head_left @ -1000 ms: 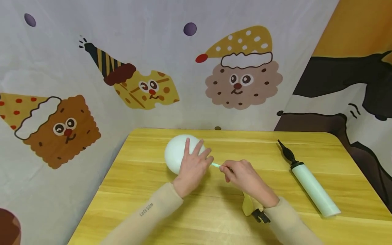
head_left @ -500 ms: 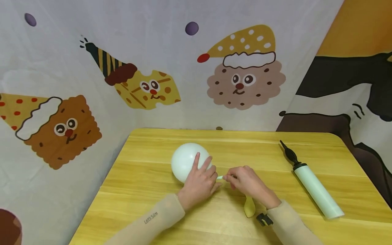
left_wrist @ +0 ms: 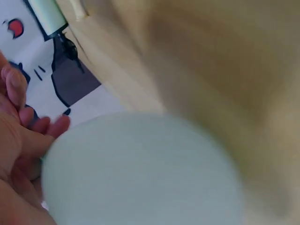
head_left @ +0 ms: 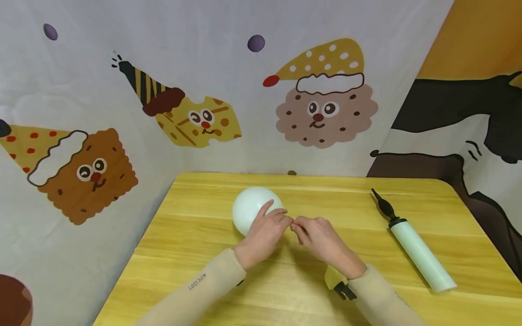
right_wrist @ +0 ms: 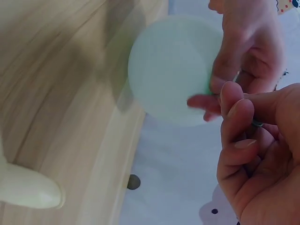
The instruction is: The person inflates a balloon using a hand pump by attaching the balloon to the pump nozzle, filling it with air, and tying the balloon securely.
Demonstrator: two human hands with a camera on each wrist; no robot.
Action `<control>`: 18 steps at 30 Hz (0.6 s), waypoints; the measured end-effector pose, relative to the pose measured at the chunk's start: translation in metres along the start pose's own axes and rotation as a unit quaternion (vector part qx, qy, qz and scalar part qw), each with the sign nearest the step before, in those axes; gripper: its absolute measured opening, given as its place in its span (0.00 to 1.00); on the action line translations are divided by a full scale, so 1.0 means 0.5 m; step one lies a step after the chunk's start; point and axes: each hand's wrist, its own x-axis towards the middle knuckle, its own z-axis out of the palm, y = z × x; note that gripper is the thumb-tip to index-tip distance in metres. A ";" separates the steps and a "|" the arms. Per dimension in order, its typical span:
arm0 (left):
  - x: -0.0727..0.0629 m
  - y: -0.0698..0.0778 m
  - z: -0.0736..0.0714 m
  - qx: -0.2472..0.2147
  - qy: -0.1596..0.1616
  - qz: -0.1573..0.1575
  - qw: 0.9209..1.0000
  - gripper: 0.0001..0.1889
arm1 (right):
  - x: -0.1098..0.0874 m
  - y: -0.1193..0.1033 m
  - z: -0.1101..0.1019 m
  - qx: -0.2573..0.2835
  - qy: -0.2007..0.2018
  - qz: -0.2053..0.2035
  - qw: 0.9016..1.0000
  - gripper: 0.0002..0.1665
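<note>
An inflated pale mint balloon is held just above or on the table, with its neck toward the right. My left hand is at the neck side, thumb and fingers pinching the neck close to the round body. Opposite it, my right hand pinches the neck's end between thumb and index finger, the fingertips of both hands nearly meeting. In the right wrist view, the left hand covers most of the neck, and a bit of green shows behind the right hand's fingers. Below the right wrist lies an uninflated yellow balloon.
A hand pump with a mint barrel and black nozzle lies on the right of the wooden table. A black piece shows beside the right cuff. Behind the table hangs a cloth printed with cartoon biscuits.
The left hand's spread fingers have drawn in to pinch the neck. The hands have come closer together, and the stretch of neck between them is hidden. The balloon has moved slightly right.
</note>
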 end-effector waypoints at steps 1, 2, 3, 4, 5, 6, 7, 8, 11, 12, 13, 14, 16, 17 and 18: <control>-0.002 -0.002 0.004 -0.024 0.004 -0.005 1.000 0.18 | -0.001 0.000 -0.002 -0.005 -0.001 0.002 1.000 0.12; -0.003 -0.004 0.008 -0.049 0.007 -0.011 0.999 0.16 | -0.002 0.000 -0.005 -0.009 -0.002 0.004 1.000 0.11; -0.005 -0.005 0.012 -0.069 0.009 -0.016 0.997 0.14 | -0.004 0.001 -0.009 -0.012 -0.003 0.007 1.000 0.10; -0.005 -0.006 0.016 -0.086 0.013 -0.019 0.996 0.11 | -0.006 0.001 -0.013 -0.014 -0.002 0.010 1.000 0.09; -0.006 -0.008 0.018 -0.101 0.016 -0.022 0.995 0.08 | -0.008 0.003 -0.016 -0.016 0.000 0.013 1.000 0.09; -0.007 -0.009 0.020 -0.112 0.019 -0.022 0.993 0.07 | -0.011 0.003 -0.021 -0.017 0.001 0.015 1.000 0.08; -0.008 -0.010 0.022 -0.120 0.022 -0.020 0.992 0.07 | -0.013 0.004 -0.025 -0.016 0.003 0.016 1.000 0.08; -0.009 -0.011 0.022 -0.122 0.023 -0.018 0.992 0.09 | -0.016 0.004 -0.030 -0.017 0.005 0.017 1.000 0.08; -0.012 -0.021 0.021 -0.081 0.042 0.014 0.996 0.07 | -0.024 0.003 -0.042 -0.019 0.002 0.018 1.000 0.07; -0.012 -0.026 0.019 -0.060 0.053 0.028 0.996 0.06 | -0.027 0.002 -0.046 -0.022 0.002 0.017 1.000 0.07; -0.013 -0.032 0.016 -0.038 0.066 0.042 0.996 0.04 | -0.030 0.000 -0.050 -0.024 0.004 0.015 1.000 0.07; -0.014 -0.040 0.013 -0.014 0.081 0.057 0.995 0.03 | -0.034 -0.003 -0.055 -0.026 0.008 0.011 1.000 0.07; -0.015 -0.058 0.007 0.034 0.113 0.084 0.989 0.05 | -0.044 -0.009 -0.066 -0.034 0.025 -0.006 0.999 0.06; -0.015 -0.068 0.003 0.052 0.126 0.095 0.986 0.07 | -0.051 -0.013 -0.072 -0.035 0.036 -0.016 0.999 0.06; -0.016 -0.078 0.000 0.067 0.138 0.106 0.982 0.08 | -0.057 -0.017 -0.079 -0.039 0.051 -0.029 0.998 0.07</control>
